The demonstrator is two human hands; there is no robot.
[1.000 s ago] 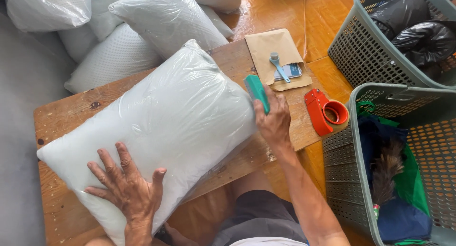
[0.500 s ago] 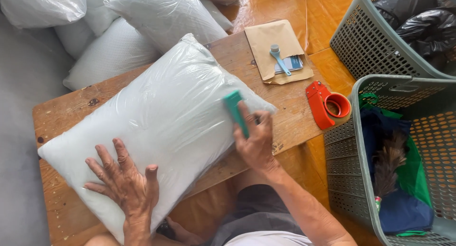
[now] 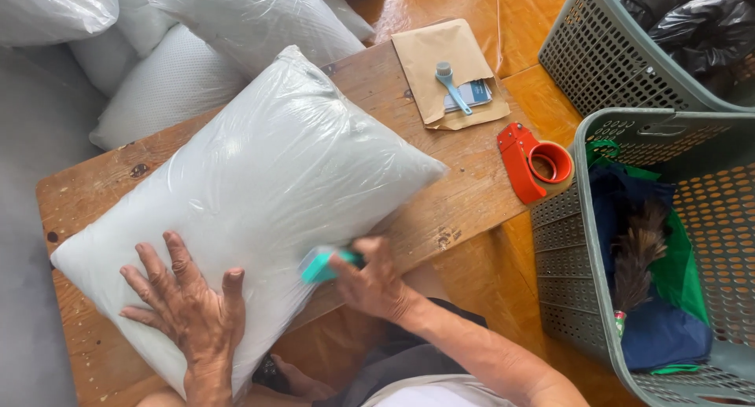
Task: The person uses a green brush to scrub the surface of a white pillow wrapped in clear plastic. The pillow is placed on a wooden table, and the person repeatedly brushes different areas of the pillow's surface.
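1 pillow [image 3: 259, 195] under 2 hands: left hand [image 3: 189, 313] flat, right hand [image 3: 377, 285] w/ prob. brush [image 3: 322, 264].

Your right hand [image 3: 376, 281] and the teal tool [image 3: 326, 263] it grips are motion-blurred; can't tell what kind of tool. Pillow [image 3: 244, 195] hides the table's middle. Green basket [image 3: 668, 257] cut off at right & bottom edges; upper basket [image 3: 598, 53] cut off at top.
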